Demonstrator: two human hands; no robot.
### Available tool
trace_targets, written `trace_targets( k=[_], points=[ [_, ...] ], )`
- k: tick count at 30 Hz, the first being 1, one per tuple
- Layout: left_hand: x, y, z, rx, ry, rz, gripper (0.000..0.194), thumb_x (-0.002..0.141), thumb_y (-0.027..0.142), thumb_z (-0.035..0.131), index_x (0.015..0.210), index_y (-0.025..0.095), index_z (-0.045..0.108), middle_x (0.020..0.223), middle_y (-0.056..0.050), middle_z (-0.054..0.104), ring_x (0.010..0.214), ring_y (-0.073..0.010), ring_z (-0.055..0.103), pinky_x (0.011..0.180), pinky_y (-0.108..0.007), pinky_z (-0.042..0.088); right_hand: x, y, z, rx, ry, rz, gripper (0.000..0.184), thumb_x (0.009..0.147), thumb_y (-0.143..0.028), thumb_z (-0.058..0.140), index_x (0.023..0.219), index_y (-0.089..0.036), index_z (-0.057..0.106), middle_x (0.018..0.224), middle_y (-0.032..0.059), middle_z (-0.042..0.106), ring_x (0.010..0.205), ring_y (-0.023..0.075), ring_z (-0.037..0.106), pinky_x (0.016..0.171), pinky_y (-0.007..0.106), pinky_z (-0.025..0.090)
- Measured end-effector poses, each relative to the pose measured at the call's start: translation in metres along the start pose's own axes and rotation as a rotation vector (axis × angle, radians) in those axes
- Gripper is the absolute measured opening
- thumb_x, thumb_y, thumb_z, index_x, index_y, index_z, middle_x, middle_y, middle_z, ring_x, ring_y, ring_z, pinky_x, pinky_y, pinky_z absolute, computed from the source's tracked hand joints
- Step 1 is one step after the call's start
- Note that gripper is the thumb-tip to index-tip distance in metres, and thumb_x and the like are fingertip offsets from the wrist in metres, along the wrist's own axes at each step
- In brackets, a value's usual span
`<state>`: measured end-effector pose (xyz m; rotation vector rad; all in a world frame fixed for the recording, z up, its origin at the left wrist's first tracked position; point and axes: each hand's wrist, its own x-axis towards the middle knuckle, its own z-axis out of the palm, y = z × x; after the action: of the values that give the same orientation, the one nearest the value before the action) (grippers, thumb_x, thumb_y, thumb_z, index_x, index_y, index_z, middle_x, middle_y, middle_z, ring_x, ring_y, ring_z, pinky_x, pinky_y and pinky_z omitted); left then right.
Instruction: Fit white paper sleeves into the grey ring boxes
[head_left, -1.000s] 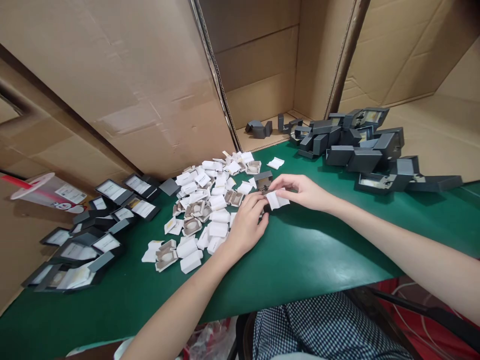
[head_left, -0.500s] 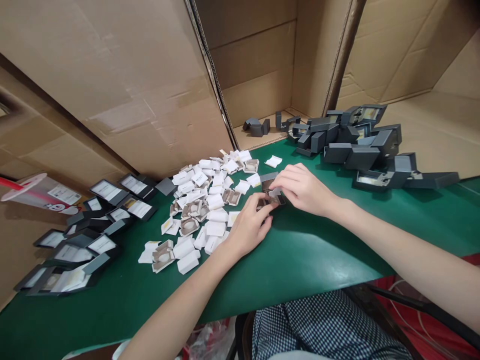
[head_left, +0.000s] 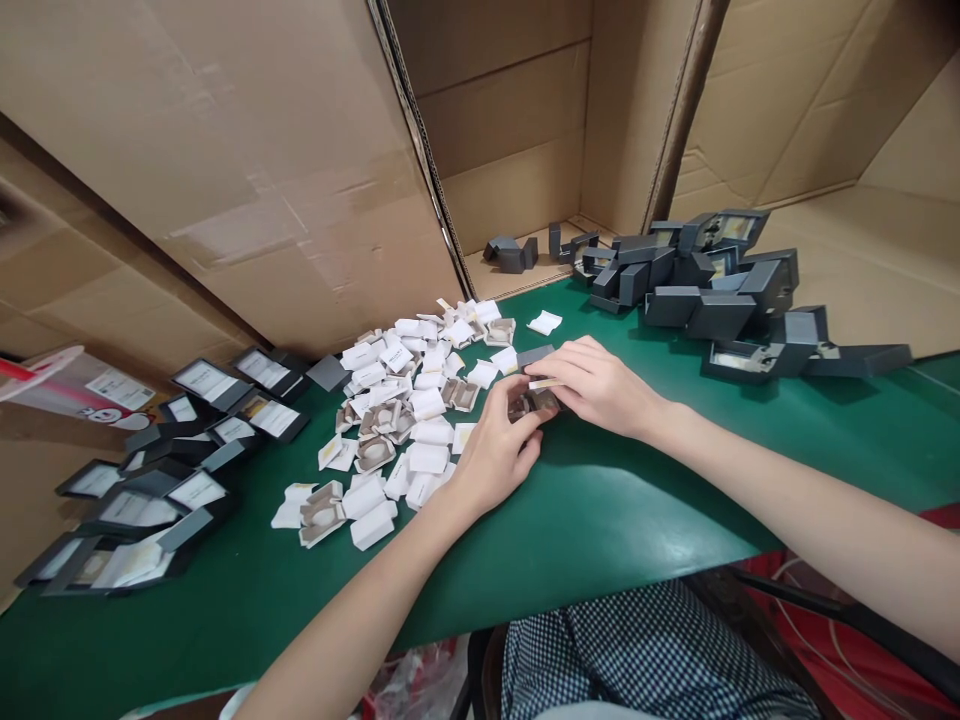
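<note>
A small dark grey box (head_left: 535, 356) stands with its lid raised on the green table, between my two hands. My left hand (head_left: 491, 445) is closed around the near and left side of this box. Over its opening, the fingers of my right hand (head_left: 600, 388) pinch a thin white insert (head_left: 544, 383). Fingers cover much of the box's inside. Just left of my left hand lies a pile of small folded white card inserts (head_left: 429, 403), several with a brownish moulded inside.
Open dark boxes with white inserts (head_left: 206, 381) are heaped at the left, near a plastic cup (head_left: 82, 385). More dark boxes (head_left: 694, 285) pile up at the far right. Large cardboard boxes (head_left: 247, 150) stand behind the green table (head_left: 600, 530).
My right hand has lowered and tilted the white insert flatter over the box. My left hand keeps its hold. The view has shifted slightly.
</note>
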<state>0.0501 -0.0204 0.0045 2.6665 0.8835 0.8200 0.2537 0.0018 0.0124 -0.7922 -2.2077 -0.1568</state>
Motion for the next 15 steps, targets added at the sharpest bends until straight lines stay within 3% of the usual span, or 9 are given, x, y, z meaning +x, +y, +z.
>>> trace_targets(
  k=[7,10,15],
  points=[
    [0.0005,0.0016,-0.0014,0.024,-0.013,-0.028,0.031,0.088,0.011,0.050,0.115,0.021,0.063,0.137,-0.013,0.035,0.129,-0.0273,0.044,0.108,-0.047,0.045,-0.0006,0.0027,-0.0074,-0.197,-0.049,0.094,0.027,0.094,-0.016,0.042,0.089,-0.018,0.068,0.080,0.0077,0.071,0.079,0.0220,0.058,0.067,0.036,0.035],
    [0.0000,0.0015,-0.0012,0.043,-0.010,-0.028,0.031,0.089,0.012,0.050,0.115,0.022,0.062,0.139,-0.013,0.034,0.131,-0.0285,0.040,0.107,-0.048,0.044,-0.0016,0.0009,-0.0065,-0.076,-0.043,0.171,0.023,0.092,-0.016,0.046,0.085,-0.019,0.068,0.083,0.0068,0.071,0.076,0.0201,0.058,0.067,0.033,0.038],
    [-0.0013,0.0016,-0.0007,0.080,0.011,-0.039,0.035,0.089,0.013,0.050,0.121,0.024,0.060,0.145,-0.013,0.028,0.138,-0.0302,0.032,0.108,-0.049,0.043,-0.0002,-0.0062,-0.0036,0.225,0.007,0.473,0.014,0.086,-0.022,0.055,0.082,-0.020,0.068,0.070,0.0012,0.067,0.056,0.0135,0.052,0.057,0.028,0.040]
  ],
)
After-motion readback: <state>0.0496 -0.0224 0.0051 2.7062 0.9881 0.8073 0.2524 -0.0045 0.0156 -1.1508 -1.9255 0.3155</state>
